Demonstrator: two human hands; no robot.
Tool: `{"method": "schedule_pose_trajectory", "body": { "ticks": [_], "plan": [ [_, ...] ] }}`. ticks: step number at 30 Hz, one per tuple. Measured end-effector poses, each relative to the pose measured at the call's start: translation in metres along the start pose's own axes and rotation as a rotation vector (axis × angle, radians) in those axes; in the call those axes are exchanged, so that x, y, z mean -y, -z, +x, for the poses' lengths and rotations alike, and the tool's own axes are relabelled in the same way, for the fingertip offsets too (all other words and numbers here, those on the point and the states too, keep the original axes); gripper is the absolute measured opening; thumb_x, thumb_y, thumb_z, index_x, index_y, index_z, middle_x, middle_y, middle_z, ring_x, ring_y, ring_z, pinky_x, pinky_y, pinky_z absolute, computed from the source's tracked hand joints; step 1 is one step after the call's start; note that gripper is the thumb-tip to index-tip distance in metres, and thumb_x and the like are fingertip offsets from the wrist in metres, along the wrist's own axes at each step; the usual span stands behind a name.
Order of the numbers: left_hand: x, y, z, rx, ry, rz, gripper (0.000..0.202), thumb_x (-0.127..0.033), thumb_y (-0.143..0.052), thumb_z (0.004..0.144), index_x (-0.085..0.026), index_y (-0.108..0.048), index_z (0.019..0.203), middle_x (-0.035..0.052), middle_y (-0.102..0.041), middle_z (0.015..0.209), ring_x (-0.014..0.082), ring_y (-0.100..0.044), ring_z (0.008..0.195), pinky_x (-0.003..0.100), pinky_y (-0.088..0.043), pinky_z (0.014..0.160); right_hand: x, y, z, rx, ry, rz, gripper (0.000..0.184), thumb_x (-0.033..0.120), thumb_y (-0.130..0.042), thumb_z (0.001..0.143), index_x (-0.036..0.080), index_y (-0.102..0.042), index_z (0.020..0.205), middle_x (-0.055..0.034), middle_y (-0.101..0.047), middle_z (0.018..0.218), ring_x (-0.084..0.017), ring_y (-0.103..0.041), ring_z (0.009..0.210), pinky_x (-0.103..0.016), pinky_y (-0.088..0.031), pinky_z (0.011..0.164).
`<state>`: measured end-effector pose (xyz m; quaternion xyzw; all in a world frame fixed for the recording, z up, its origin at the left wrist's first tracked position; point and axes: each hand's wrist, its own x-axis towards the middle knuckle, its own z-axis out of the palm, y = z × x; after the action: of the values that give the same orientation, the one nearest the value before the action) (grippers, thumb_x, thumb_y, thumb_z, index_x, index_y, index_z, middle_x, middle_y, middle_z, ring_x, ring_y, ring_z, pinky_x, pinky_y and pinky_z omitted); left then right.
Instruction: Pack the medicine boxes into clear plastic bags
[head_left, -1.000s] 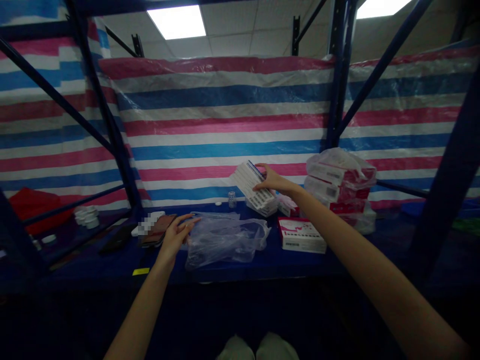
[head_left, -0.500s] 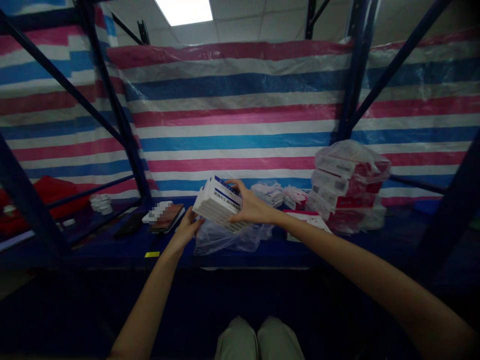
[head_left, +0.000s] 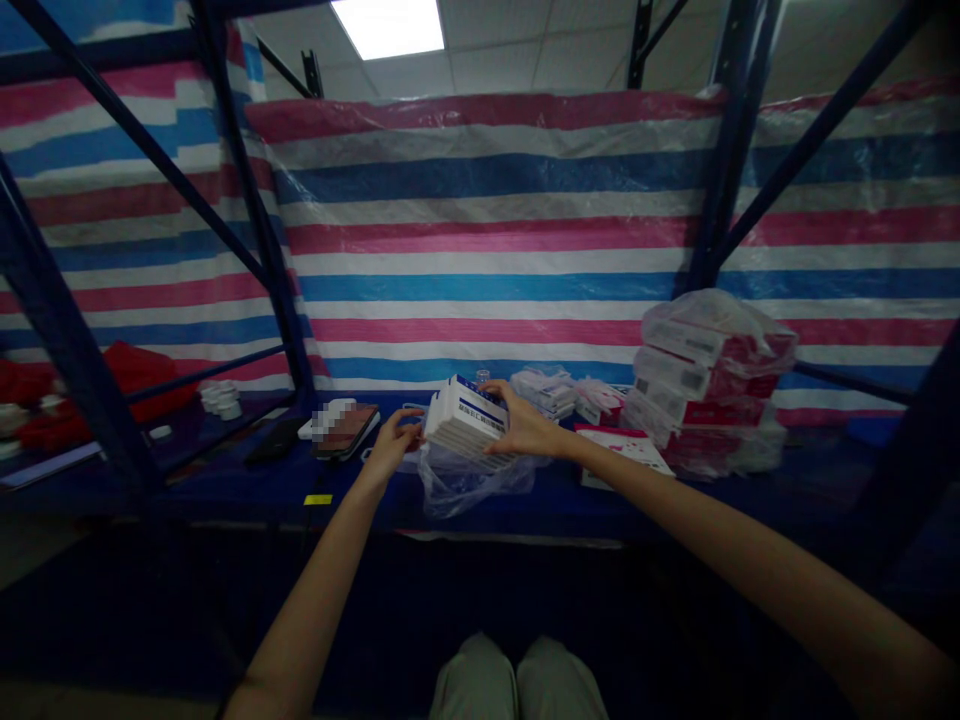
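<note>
- Stack of slim white-and-blue boxes (head_left: 469, 422): held tilted over the clear plastic bag (head_left: 454, 492) on the worktop (head_left: 559, 512); whether any part of it rests on the film or sits inside cannot be told.
- Right hand (head_left: 521, 425): clamped on the stack's right end, your thumb on the near side and fingers across the far side.
- Left hand (head_left: 395, 440): fingers loosely bent just beside the stack's left end; whether they pinch the film or touch a box cannot be determined.
- Surroundings: pink-and-white box (head_left: 628, 455) to the right of the bag, bagged pile of boxes (head_left: 709, 390) beyond it, phone-like device (head_left: 349, 437) near your left hand.
- Grip assessment: one-handed hold appears adequate, but the layers could slide apart if pressure slackens. Keep your thumb and fingers bearing on every box.
- Alignment: square the loose left end with your left palm before altering the tilt.
- Film: likely to snag on carton corners. Keep slack plastic clear of the edges, and avoid pulling against it.
</note>
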<state>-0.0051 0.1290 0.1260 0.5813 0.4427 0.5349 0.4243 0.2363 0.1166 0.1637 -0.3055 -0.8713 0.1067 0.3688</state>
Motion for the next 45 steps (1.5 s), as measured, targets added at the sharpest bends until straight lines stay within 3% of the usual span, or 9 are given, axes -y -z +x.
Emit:
{"method": "schedule_pose_trajectory", "body": {
  "ticks": [6,12,17,19,22,27,31,38,45],
  "plan": [
    [-0.007,-0.007,-0.018,0.176,0.177,-0.155,0.051,-0.051,-0.057,0.07,-0.018,-0.049,0.108,0.0056,-0.065,0.089,0.0161,-0.065,0.064,0.027,-0.043,0.062,-0.006,-0.005,-0.006,-0.081,-0.075,-0.023,0.08,0.032,-0.075,0.051,0.018,-0.03,0.116,-0.0105,-0.043,0.114,-0.026,-0.046,0.106,-0.041,-0.037,0.09],
    [-0.011,-0.001,-0.02,0.151,0.188,-0.309,0.057,-0.02,-0.074,0.056,-0.017,-0.052,0.108,0.0015,-0.066,0.079,0.0096,-0.058,0.056,0.023,-0.043,0.057,-0.01,-0.009,-0.012,-0.087,-0.02,-0.039,0.078,0.032,-0.073,0.054,0.018,-0.03,0.116,-0.0118,-0.041,0.117,-0.027,-0.044,0.109,-0.042,-0.036,0.092],
    [-0.009,0.004,-0.019,0.146,0.23,-0.367,0.038,-0.027,-0.067,0.066,-0.016,-0.058,0.101,0.0032,-0.063,0.078,0.0106,-0.056,0.06,0.023,-0.043,0.058,-0.01,-0.012,-0.019,-0.101,0.017,-0.049,0.074,0.029,-0.07,0.057,0.018,-0.029,0.117,-0.0127,-0.04,0.12,-0.025,-0.045,0.11,-0.041,-0.036,0.092],
    [-0.005,0.006,-0.02,0.163,0.173,-0.259,0.043,-0.03,-0.068,0.065,-0.018,-0.055,0.104,0.0016,-0.061,0.078,0.0107,-0.055,0.062,0.023,-0.041,0.058,-0.012,-0.012,-0.019,-0.143,0.031,-0.061,0.073,0.027,-0.07,0.057,0.019,-0.028,0.117,-0.013,-0.039,0.122,-0.026,-0.042,0.113,-0.043,-0.034,0.095],
    [0.002,0.008,-0.019,0.16,0.004,0.108,0.048,-0.031,-0.073,0.055,-0.018,-0.057,0.098,-0.0012,-0.057,0.073,0.0114,-0.052,0.06,0.022,-0.038,0.056,-0.016,-0.012,-0.018,-0.217,0.035,-0.059,0.073,0.026,-0.07,0.057,0.02,-0.028,0.116,-0.0128,-0.037,0.125,-0.026,-0.039,0.117,-0.043,-0.032,0.097],
    [0.004,0.006,-0.012,0.014,-0.243,0.625,0.021,-0.036,-0.063,0.063,-0.017,-0.063,0.072,0.0009,-0.057,0.065,0.0162,-0.052,0.062,0.025,-0.035,0.057,-0.022,-0.012,-0.017,-0.261,0.051,-0.036,0.072,0.028,-0.073,0.056,0.022,-0.029,0.114,-0.0109,-0.037,0.124,-0.024,-0.037,0.119,-0.04,-0.034,0.097],
    [0.0,-0.001,-0.003,0.045,-0.207,0.559,0.029,-0.04,-0.048,0.074,-0.016,-0.059,0.062,-0.0004,-0.053,0.046,0.0139,-0.049,0.046,0.024,-0.032,0.049,-0.018,-0.012,-0.021,-0.207,0.082,-0.026,0.073,0.029,-0.073,0.057,0.022,-0.029,0.115,-0.0109,-0.037,0.126,-0.023,-0.037,0.119,-0.04,-0.033,0.098],
    [-0.002,-0.001,0.007,0.002,-0.025,0.232,0.04,-0.046,-0.035,0.079,-0.013,-0.057,0.072,-0.0013,-0.052,0.041,0.009,-0.037,0.026,0.021,-0.025,0.033,-0.007,-0.009,-0.023,-0.043,0.106,-0.053,0.073,0.03,-0.071,0.059,0.018,-0.03,0.119,-0.0126,-0.042,0.12,-0.023,-0.045,0.11,-0.04,-0.038,0.092],
    [-0.015,-0.002,-0.004,-0.047,-0.072,0.517,0.037,-0.041,-0.038,0.081,-0.014,-0.064,0.082,0.0002,-0.056,0.044,0.0118,-0.042,0.03,0.024,-0.031,0.04,-0.011,-0.012,-0.01,0.144,0.08,-0.134,0.076,0.027,-0.072,0.055,0.017,-0.036,0.121,-0.0118,-0.045,0.119,-0.024,-0.045,0.109,-0.039,-0.037,0.092]
  ]
}}
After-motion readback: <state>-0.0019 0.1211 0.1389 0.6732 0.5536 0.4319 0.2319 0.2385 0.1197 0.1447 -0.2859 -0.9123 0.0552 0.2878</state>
